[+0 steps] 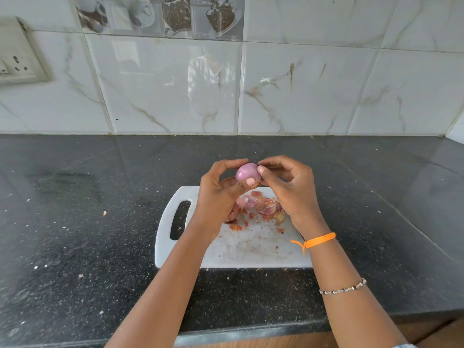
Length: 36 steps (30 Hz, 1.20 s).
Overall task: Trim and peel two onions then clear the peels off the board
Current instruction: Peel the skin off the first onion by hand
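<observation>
Purple onion (246, 172) held up over white board (251, 247), so skins drop w/ peels (258, 207). Left hand (221, 192) grips it; right hand (286, 187) pinches skin at its edge.

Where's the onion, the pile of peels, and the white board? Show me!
onion (245, 172), head view, on its smooth purple peeled side between the fingers.
pile of peels (261, 206), head view, on a curled pink skin in the heap.
white board (165, 223), head view, on the rim beside the handle slot.

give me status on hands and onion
Left hand and right hand both grip peeled onion above board. Peels uncleared. Nothing blocking.
</observation>
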Tool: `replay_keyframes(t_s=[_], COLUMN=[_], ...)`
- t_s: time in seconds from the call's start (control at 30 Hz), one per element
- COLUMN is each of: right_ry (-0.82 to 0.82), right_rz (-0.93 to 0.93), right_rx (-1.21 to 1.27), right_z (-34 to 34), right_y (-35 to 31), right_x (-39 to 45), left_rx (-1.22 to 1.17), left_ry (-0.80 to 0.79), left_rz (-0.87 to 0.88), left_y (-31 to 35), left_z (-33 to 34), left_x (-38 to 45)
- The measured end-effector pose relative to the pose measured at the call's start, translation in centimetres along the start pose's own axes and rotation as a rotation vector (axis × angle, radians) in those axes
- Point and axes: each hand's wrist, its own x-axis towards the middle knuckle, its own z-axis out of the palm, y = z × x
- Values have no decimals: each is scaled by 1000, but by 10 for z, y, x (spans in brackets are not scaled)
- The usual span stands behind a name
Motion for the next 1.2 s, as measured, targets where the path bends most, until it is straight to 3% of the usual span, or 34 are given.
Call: replay_keyframes(t_s=[0.33,0.67,0.93,1.2], right_ry=[26,-27,-24,-38], right_rz=[-23,22,-68,-3], right_rx=[-44,64,-5,86], right_z=[-4,-5,-8,-7], right_y=[-2,-1,2,3], right_x=[3,2,4,5], left_rx=[-11,-41,-40,-35], left_ry=[-21,-12,-19,-20], left_rz=[-14,-18,-20,-12], left_y=[2,3,3,4], left_z=[2,1,1,1], left_x=[-1,-1,-1,-2])
